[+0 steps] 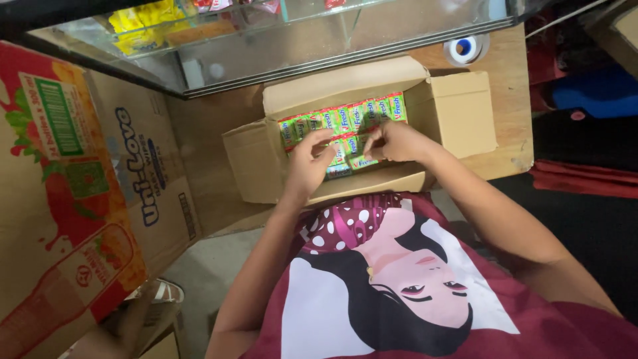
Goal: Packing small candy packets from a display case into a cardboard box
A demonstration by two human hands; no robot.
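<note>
Left hand [310, 161]: pinching a green packet [340, 151], 11 o'clock of torso.
Right hand [396, 141]: gripping neighbouring packets [363, 159].
Open carton [452, 110]: back row filled, front row partly filled.
Glass showcase [319, 40]: 12 o'clock, beyond carton.

Dim, warm indoor light; glare streaks the glass case [319, 40] at twelve o'clock, and edges bend and soften.

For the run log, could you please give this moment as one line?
left hand: on packs | right hand: pinching a pack | box: open, on table
</note>
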